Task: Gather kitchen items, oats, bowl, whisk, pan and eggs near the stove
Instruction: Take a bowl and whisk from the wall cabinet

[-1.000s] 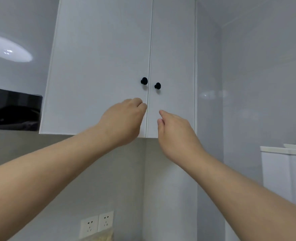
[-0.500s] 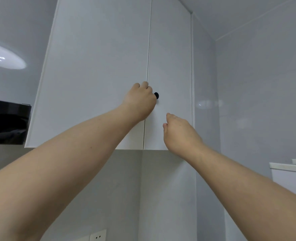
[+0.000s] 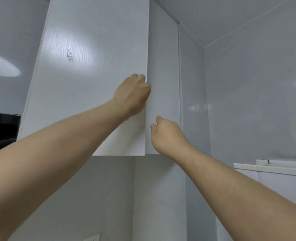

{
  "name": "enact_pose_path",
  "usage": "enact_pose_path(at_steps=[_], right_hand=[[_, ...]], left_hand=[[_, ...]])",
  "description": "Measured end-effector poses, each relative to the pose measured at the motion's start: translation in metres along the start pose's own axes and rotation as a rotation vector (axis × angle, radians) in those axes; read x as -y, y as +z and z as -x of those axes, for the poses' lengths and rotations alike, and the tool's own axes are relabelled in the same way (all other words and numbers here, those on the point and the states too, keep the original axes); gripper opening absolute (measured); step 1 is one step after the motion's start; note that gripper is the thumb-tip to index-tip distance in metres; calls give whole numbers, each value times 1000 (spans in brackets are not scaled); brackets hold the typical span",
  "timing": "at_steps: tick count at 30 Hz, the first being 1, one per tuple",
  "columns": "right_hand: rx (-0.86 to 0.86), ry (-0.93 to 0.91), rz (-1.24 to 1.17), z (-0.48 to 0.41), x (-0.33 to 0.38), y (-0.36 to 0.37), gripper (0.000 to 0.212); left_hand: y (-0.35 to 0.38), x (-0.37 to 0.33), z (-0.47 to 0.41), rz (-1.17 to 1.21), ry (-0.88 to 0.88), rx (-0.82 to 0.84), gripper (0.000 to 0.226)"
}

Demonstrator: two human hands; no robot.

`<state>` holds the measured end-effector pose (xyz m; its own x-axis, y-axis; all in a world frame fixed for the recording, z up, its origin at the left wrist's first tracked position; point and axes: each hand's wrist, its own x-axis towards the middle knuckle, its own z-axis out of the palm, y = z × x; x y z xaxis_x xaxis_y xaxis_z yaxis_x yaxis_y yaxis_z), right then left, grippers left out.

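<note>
None of the oats, bowl, whisk, pan or eggs is in view. I look up at a white wall cabinet with two doors. My left hand [image 3: 133, 94] grips the knob at the right edge of the left door [image 3: 91, 75]; the knob itself is hidden under my fingers. That door stands slightly swung out from the cabinet front. My right hand [image 3: 166, 134] hovers lower, in front of the right door [image 3: 162, 66], fingers loosely curled and holding nothing. The right door's knob is hidden too.
A black range hood [image 3: 1, 129] hangs to the left of the cabinet. The top of a white appliance [image 3: 274, 168] shows at the right. A wall socket [image 3: 91, 238] peeks in at the bottom edge. Glossy grey walls surround the cabinet.
My left hand rose to the left door's knob and closed on it, and the door has begun to swing out. My right hand stayed low near the right door. The view tilted upward.
</note>
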<state>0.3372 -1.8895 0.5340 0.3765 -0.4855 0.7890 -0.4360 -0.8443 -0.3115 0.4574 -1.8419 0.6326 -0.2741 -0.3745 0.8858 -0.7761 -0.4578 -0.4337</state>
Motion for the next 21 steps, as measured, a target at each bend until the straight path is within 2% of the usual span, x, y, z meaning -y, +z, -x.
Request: enact_pose_path(at_steps=[4, 8, 12, 13, 15, 17, 19, 21], right_hand=[[-40, 77, -310, 14, 28, -12, 37], [-80, 184, -644, 41, 49, -23, 40], [-72, 194, -833, 64, 59, -46, 36], [-41, 172, -880, 70, 64, -51, 31], [24, 132, -924, 83, 70, -58, 40], [65, 60, -962, 90, 74, -63, 45], [112, -20, -1014, 93, 77, -65, 41], [158, -58, -1056, 97, 86, -66, 41]], left_hand=[[-27, 4, 6, 108, 16, -161, 7], [-62, 10, 18, 265, 23, -303, 16], [-102, 7, 50, 249, -2, -374, 19], [-111, 4, 65, 218, -7, -378, 22], [-127, -6, 102, 210, -28, -359, 32], [-141, -19, 138, 325, -128, -293, 45], [-151, -28, 164, 430, -226, -241, 55], [-157, -34, 180, 438, -276, -223, 63]])
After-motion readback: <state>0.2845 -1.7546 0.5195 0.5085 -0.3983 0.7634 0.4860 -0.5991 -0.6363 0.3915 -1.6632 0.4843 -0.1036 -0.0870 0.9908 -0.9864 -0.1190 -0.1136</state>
